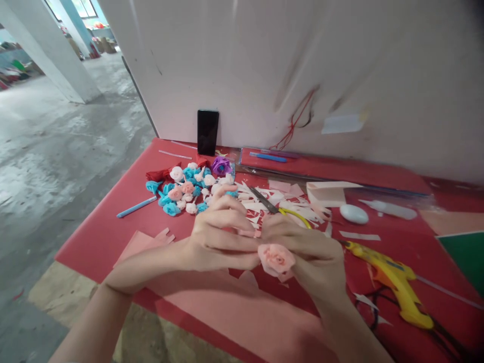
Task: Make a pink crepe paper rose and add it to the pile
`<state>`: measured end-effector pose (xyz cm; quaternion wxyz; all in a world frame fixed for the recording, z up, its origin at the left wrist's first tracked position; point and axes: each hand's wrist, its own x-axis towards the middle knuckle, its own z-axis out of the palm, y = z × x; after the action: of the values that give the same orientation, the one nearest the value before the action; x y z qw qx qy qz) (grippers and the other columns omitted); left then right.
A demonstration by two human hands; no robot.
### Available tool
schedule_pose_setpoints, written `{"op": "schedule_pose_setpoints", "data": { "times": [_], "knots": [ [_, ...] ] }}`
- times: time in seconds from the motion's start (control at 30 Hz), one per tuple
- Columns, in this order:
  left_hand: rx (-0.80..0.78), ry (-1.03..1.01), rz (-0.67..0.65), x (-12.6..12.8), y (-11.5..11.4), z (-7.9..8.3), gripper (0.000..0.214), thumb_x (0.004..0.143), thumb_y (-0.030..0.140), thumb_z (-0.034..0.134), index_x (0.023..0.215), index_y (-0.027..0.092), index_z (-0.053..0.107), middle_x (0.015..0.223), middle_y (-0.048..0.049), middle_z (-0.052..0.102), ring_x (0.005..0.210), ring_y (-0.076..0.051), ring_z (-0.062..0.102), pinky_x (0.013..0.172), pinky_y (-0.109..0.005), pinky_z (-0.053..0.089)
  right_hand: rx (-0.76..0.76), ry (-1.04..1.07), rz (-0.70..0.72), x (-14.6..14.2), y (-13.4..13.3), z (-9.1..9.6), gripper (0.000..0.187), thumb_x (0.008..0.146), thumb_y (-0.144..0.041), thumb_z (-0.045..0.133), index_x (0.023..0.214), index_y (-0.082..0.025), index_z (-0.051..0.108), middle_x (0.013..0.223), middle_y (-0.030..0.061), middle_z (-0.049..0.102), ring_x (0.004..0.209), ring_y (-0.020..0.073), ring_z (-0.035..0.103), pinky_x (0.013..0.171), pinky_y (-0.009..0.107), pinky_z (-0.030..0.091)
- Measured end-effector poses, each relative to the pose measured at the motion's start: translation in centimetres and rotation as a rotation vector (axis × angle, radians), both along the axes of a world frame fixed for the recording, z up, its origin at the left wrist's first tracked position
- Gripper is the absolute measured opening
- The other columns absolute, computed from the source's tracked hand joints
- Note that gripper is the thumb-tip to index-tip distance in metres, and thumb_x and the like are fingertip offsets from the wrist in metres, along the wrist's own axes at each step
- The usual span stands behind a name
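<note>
A pink paper rose (277,260) is held between my two hands, its open face turned up toward me. My left hand (221,234) reaches in from the left, thumb and fingers pinched at the flower's left edge. From the other side my right hand (312,252) grips the rose at its base; the fingertips there are partly hidden. Just beyond my fingers lie scissors with yellow handles (295,216) among white paper scraps (260,201). Pink paper sheets (227,312) spread under my wrists.
Finished paper roses (187,187) in white, blue and pink are heaped at the left, beside a purple one (222,166). A phone (207,132) leans on the white wall. At the right lie a yellow glue gun (393,282), a white egg-shaped piece (354,214) and a small bottle (395,208).
</note>
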<state>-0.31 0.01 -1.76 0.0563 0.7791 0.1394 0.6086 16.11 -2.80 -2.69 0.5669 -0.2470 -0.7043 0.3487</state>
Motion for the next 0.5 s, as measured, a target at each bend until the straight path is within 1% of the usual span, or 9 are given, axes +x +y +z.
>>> {"op": "schedule_pose_setpoints", "data": {
  "times": [0.13,0.2,0.27,0.37,0.43,0.5],
  "knots": [
    [-0.001,0.041,-0.001,-0.3,-0.3,0.1,0.023,0.084,0.030,0.063,0.064,0.021,0.062,0.055,0.0050,0.061,0.057,-0.010,0.054,0.072,-0.035,0.052,0.045,-0.009,0.031,0.1,0.1,-0.3,0.015,0.085,-0.016,0.062,0.080,-0.024,0.073,0.066,0.0000,0.069,0.065,0.0143,0.060,0.065,0.029,0.052],
    [-0.004,0.067,-0.007,-0.3,-0.4,0.2,0.022,0.085,0.029,0.062,0.065,0.020,0.061,0.057,0.0042,0.061,0.059,-0.010,0.056,0.073,-0.035,0.053,0.057,-0.026,0.022,0.2,0.1,-0.3,0.015,0.085,-0.015,0.061,0.082,-0.024,0.073,0.068,0.0004,0.069,0.066,0.0150,0.060,0.065,0.030,0.052],
    [-0.038,0.079,-0.023,-0.4,-0.5,0.3,0.019,0.087,0.026,0.061,0.069,0.018,0.063,0.062,0.0019,0.063,0.061,-0.010,0.058,0.073,-0.034,0.053,0.058,-0.037,0.003,0.4,0.1,-0.4,0.015,0.085,-0.017,0.060,0.081,-0.024,0.073,0.069,0.0011,0.069,0.068,0.0164,0.061,0.064,0.031,0.051],
    [-0.165,0.063,-0.083,-0.4,-0.7,0.5,0.015,0.088,0.025,0.059,0.079,0.014,0.065,0.069,-0.0018,0.063,0.065,-0.010,0.059,0.068,-0.029,0.052,0.064,-0.037,-0.019,1.0,0.3,-0.6,0.017,0.086,-0.018,0.059,0.081,-0.026,0.072,0.069,0.0016,0.069,0.065,0.0182,0.061,0.062,0.034,0.050],
    [-0.280,0.045,-0.106,-0.4,-0.9,0.8,0.016,0.088,0.026,0.059,0.079,0.014,0.065,0.072,-0.0021,0.061,0.066,-0.009,0.057,0.066,-0.026,0.052,0.083,-0.027,-0.008,1.3,0.6,-0.7,0.017,0.088,-0.022,0.057,0.082,-0.027,0.072,0.069,0.0019,0.070,0.065,0.0189,0.059,0.061,0.035,0.049],
    [-0.390,0.059,-0.113,-0.5,-1.2,1.1,0.017,0.090,0.025,0.055,0.080,0.014,0.064,0.074,-0.0029,0.061,0.069,-0.010,0.057,0.068,-0.026,0.053,0.112,-0.011,0.025,1.6,0.9,-0.9,0.019,0.091,-0.029,0.054,0.084,-0.028,0.072,0.071,0.0015,0.072,0.067,0.0190,0.057,0.062,0.035,0.048]
  ]
}}
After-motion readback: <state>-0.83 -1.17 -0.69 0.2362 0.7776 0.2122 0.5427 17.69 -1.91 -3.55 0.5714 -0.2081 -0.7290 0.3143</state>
